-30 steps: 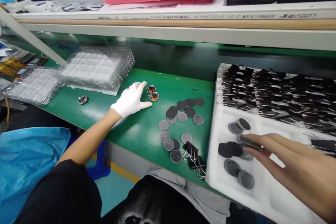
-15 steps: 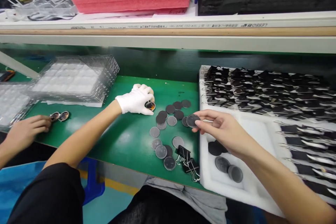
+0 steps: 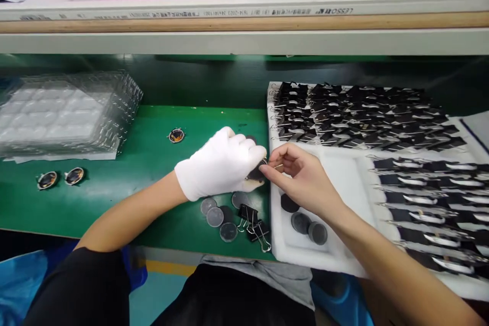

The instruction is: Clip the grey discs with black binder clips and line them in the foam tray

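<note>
My left hand (image 3: 225, 165), in a white glove, is closed around a black disc (image 3: 255, 174), partly hidden by the glove. My bare right hand (image 3: 301, 173) pinches the edge of that disc between thumb and fingers, so both hands meet at it near the white foam tray. Just below the glove lie several loose discs on the green table, among them a clear-rimmed grey disc (image 3: 215, 217) and another grey disc (image 3: 228, 232). Beside them are black binder clips (image 3: 254, 221). A round metal part with a dark and orange inside (image 3: 176, 135) rests farther back to the left.
The white foam tray (image 3: 353, 173) on the right has dark discs (image 3: 300, 222) in it. Rows of binder clips (image 3: 367, 112) stand behind and beside it. Stacked clear plastic trays (image 3: 64, 112) and two round metal parts (image 3: 48, 180) are at left. A shelf edge (image 3: 229, 43) crosses above.
My left hand has left the round metal part and moved right over the discs, meeting my right hand at a disc. Another person's hand at far left is gone; the view has shifted right.
</note>
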Tool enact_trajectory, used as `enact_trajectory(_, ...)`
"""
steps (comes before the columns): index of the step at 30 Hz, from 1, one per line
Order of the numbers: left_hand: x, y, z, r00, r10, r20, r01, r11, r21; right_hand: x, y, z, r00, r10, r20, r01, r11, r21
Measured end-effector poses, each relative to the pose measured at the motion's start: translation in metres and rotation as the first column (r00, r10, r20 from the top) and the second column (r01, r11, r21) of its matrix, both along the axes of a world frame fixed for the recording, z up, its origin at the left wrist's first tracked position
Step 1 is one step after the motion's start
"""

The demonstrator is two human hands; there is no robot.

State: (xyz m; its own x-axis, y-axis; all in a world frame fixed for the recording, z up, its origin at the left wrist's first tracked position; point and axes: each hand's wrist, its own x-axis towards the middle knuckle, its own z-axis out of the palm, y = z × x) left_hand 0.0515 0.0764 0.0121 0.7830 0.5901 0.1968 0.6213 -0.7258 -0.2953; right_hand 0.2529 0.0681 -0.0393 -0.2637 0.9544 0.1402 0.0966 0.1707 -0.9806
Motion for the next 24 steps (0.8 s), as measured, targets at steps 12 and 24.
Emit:
enact_trajectory(12,-0.003,-0.036,0.003,0.991,0.109,-0.080,-0.121,0.979,-0.164,0.017,0.008,-0.005,0.933,-0.126,-0.337,-0.022,0.915,-0.404)
enact_trajectory(24,-0.003,-0.020,-0.011,0.977,-0.211,-0.037,0.205,0.970,-0.130,0.029,0.013,-0.001,0.899,-0.097,-0.428,-0.125,0.878,-0.462)
